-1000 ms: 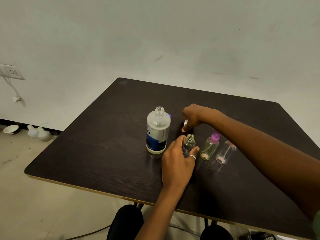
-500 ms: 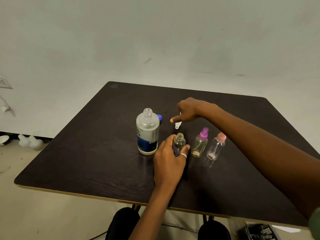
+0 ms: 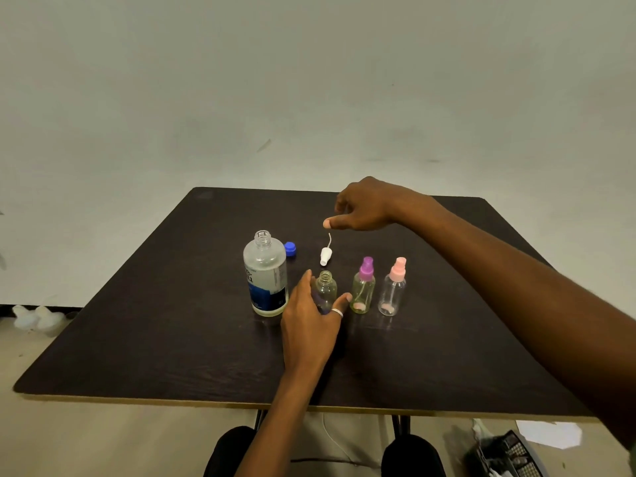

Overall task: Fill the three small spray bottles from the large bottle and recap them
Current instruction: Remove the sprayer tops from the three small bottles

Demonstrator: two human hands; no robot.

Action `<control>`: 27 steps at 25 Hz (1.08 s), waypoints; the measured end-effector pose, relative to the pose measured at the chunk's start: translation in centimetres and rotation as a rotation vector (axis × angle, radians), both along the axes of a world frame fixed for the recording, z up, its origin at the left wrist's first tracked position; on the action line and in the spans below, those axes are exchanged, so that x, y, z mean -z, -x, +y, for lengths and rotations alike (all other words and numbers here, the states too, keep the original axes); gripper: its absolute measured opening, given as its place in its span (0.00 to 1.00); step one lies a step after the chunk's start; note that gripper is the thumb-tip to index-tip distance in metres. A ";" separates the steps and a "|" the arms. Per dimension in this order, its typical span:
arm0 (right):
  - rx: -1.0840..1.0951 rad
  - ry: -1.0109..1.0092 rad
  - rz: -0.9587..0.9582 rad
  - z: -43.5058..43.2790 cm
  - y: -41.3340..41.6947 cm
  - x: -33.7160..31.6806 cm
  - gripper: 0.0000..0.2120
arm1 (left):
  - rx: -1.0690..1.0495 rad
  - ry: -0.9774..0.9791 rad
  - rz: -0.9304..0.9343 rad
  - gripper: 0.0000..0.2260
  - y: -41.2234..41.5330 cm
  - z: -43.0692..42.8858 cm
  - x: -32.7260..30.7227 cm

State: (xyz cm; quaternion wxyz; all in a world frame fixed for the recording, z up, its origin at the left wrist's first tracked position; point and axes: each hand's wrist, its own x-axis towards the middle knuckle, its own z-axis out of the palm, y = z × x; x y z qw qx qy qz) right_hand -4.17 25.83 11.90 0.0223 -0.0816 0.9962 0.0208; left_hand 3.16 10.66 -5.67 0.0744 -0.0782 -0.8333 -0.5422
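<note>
- Worktop (image 3: 172,321): dark wood grain, with all the task items grouped near its centre.
- Large bottle (image 3: 265,273): upright, neck open, blue label low on the body. I can't tell the fill level through the frosted wall.
- Blue cap (image 3: 290,249): on the worktop at 1 o'clock of the large bottle, just beside it.
- Three small bottles stand in a row at 3 o'clock of the large bottle, all upright.
- Open small bottle (image 3: 326,287): nearest the large bottle, clear, no top on it.
- Purple-capped bottle (image 3: 364,287): middle of the row, spray top on, yellowish tint.
- Pink-capped bottle (image 3: 393,290): at the 3 o'clock end, spray top on, clear.
- White spray head (image 3: 325,255): on the worktop at 12 o'clock of the open small bottle, apart from it, dip tube pointing to 12.
- Left hand (image 3: 309,325): wrapped round the open small bottle, thumb at its 9 o'clock side and a finger with a ring (image 3: 337,312) at its 3 o'clock side.
- Right hand (image 3: 364,208): in the air at 12–1 o'clock of the white spray head and clear of it. Fingers loosely curled under, thumb out toward 9, nothing in it.
- Floor: black basket (image 3: 506,456) and paper (image 3: 550,433) at 5 o'clock of the worktop.
</note>
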 end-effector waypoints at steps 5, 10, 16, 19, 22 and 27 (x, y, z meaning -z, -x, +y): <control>-0.060 0.096 -0.019 0.5 -3.7 -1.0 0.17 | -0.100 0.109 0.234 0.34 -4.7 -0.7 -0.3; -0.045 0.017 -0.124 -0.6 -6.0 0.8 0.15 | -0.024 0.113 0.377 0.26 -7.7 1.4 -0.4; -0.032 -0.164 -0.108 -1.3 -6.6 3.4 0.08 | 0.006 0.093 0.178 0.28 -6.8 3.2 -1.0; -0.055 -0.152 -0.104 -1.2 -6.8 3.5 0.07 | 0.002 0.094 0.135 0.28 -6.2 3.5 -0.7; -0.091 -0.142 -0.128 -1.1 -7.2 3.3 0.07 | 0.038 0.074 0.155 0.25 -5.4 4.0 -0.3; -0.122 -0.131 -0.105 -0.8 -7.6 3.9 0.06 | 0.040 -0.007 0.158 0.16 -4.5 4.7 -0.3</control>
